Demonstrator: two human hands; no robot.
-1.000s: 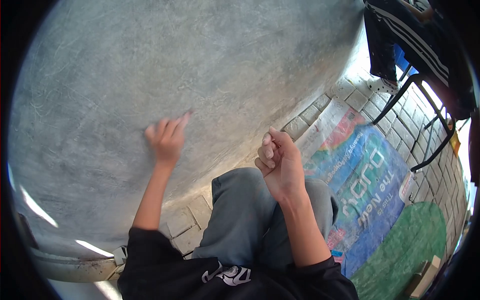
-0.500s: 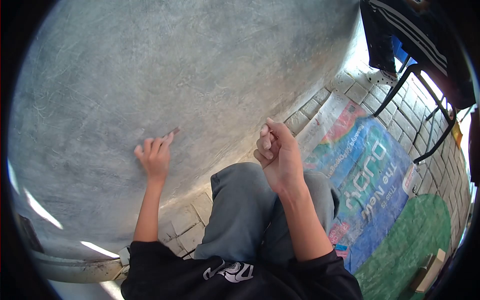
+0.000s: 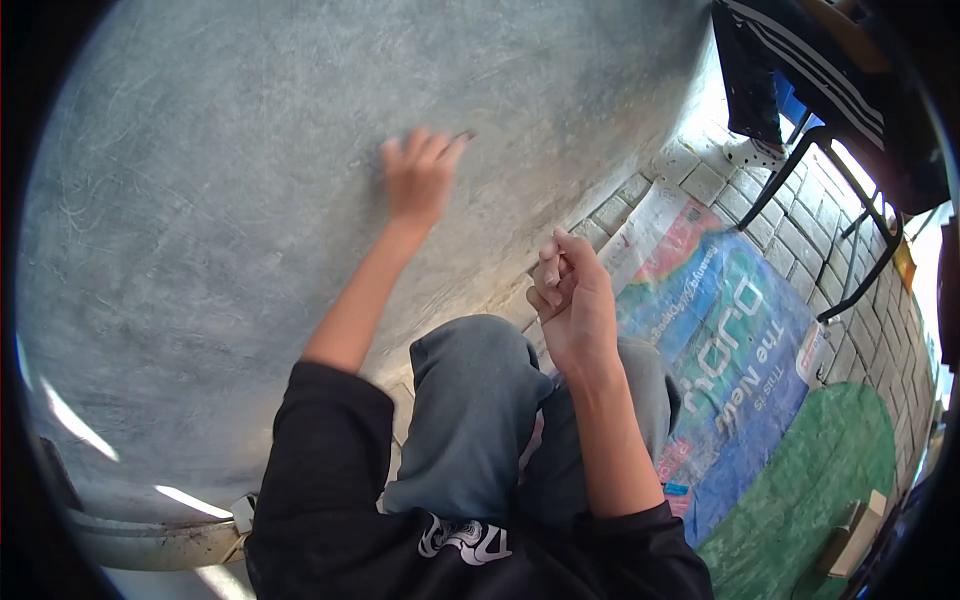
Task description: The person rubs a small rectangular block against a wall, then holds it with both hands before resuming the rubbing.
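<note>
My left hand [image 3: 418, 182] is up against the grey wall [image 3: 250, 230], blurred by motion. Between its fingers is a small thin dark brown piece [image 3: 462, 138], whose end sticks out to the right; its kind is too small to tell. My right hand [image 3: 575, 300] hovers over my right knee, palm turned up, touching nothing. Its fingers are loosely curled in, dusted with pale grey, and no object shows in them. Below both hands are my bent knees in grey trousers [image 3: 465, 400].
A printed banner [image 3: 720, 370] lies on the paving bricks [image 3: 790, 215] at right, beside a green mat [image 3: 820, 470] bearing a cardboard piece [image 3: 858, 535]. Another person sits on a black-framed chair [image 3: 870, 270]. A pale curved rim [image 3: 150, 545] is at lower left.
My left hand has moved up and to the right along the wall with the brown piece. My right hand has shifted only slightly right and stays curled.
</note>
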